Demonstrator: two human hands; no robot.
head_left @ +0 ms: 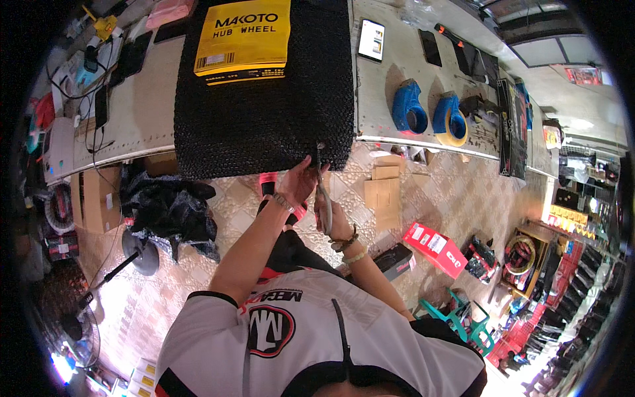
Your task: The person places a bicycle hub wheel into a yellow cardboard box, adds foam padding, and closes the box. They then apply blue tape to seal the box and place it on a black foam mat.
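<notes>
A sheet of black bubble wrap (264, 126) lies across the counter, its near edge hanging toward me. On its far part rests a yellow box (243, 41). My right hand (335, 221) is closed around the handles of a pair of scissors (325, 202), whose blades point away from me into the near right part of the wrap. Just left of the blades, my left hand (297, 183) grips the wrap's near edge between its fingers; the fingertips are partly hidden.
Right of the wrap, a lit phone (372, 41) and two blue tape dispensers (402, 109) sit on the pale counter (380, 83). Crumpled black plastic (169, 205) lies below at left. Flat cardboard (382, 198) and a red box (434, 248) are on the floor at right.
</notes>
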